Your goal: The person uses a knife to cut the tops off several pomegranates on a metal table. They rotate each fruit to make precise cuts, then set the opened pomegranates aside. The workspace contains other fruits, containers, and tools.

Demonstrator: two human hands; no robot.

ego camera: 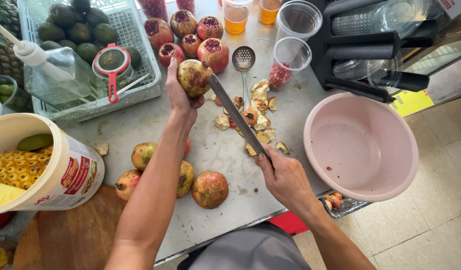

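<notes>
- Grey and stained, the bench (215,150) fills the middle of my view, with tiled floor to the right of it.
- My left hand (183,97) is wrapped around a whole pomegranate (193,77), lifted above the bench towards the far side.
- My right hand (285,175) is clenched on the handle of a long knife (235,115); its handle is hidden inside my grip.
- The blade's long axis runs on a diagonal from my right hand, near and right, up to the far left, where its tip touches the fruit's right side.
- Under the blade lie scraps of peel (260,112) scattered on the bench.
- Near me, under my left forearm, four uncut pomegranates (210,189) sit close together.
- Farther off are halved pomegranates (213,52) with red seeds showing, and a slotted spoon (243,60) just right of them.
- A clear cup (288,62) with some red seeds stands right of the spoon.
- A pink bowl (360,145) sits at the right edge of the bench.
- A tub of pineapple (40,165) is at the left, and a basket of avocados (135,75) far left.
</notes>
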